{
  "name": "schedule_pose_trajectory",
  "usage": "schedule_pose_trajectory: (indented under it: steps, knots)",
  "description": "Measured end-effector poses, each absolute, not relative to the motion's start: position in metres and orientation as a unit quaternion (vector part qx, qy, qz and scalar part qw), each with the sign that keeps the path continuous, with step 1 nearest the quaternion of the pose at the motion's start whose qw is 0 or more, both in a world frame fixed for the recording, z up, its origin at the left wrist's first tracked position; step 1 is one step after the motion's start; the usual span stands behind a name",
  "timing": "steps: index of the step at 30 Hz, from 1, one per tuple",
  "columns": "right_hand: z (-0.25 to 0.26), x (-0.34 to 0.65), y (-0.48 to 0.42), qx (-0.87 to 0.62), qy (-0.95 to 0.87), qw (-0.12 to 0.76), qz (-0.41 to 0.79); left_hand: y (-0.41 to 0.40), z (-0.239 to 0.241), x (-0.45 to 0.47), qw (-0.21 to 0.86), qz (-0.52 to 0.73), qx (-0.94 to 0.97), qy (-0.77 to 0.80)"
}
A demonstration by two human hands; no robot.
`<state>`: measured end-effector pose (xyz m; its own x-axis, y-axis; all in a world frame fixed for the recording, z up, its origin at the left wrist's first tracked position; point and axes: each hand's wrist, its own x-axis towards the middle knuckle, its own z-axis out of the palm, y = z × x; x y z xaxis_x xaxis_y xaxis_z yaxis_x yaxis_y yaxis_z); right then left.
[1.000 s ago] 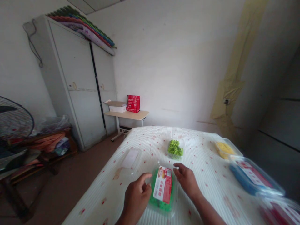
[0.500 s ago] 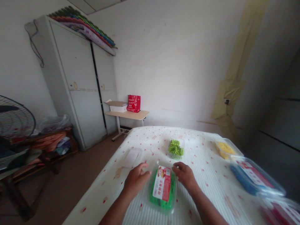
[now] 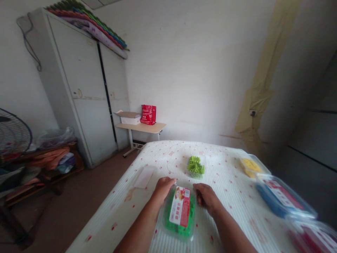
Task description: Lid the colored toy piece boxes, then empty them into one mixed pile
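Green box (image 3: 180, 211) between left hand (image 3: 163, 188) and right hand (image 3: 207, 197), fingers at far corners; whether clamped, cannot tell.

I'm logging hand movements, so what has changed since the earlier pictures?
The left hand moved forward from beside the clear, rectangular plastic box with green contents to its far left corner; a grip is unclear. The right hand curled in near the far right corner. The box stayed put and closed.
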<state>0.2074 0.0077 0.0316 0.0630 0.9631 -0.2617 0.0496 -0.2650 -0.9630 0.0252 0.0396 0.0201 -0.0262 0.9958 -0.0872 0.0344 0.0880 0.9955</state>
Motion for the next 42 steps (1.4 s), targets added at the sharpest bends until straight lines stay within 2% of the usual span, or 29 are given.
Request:
schedule_pose_trajectory:
  steps: [9,31,42]
  knots:
    - [0.03,0.208,0.008,-0.572,-0.432,0.427,0.551,0.036,0.022,0.026,0.522,0.499,0.457,0.519]
    - [0.025,0.203,0.01,-0.559,-0.49,0.453,0.493,0.034,0.019,0.023,0.463,0.49,0.509,0.535]
    - [0.03,0.209,-0.005,-0.538,-0.529,0.453,0.474,0.023,0.024,0.016,0.479,0.483,0.525,0.511]
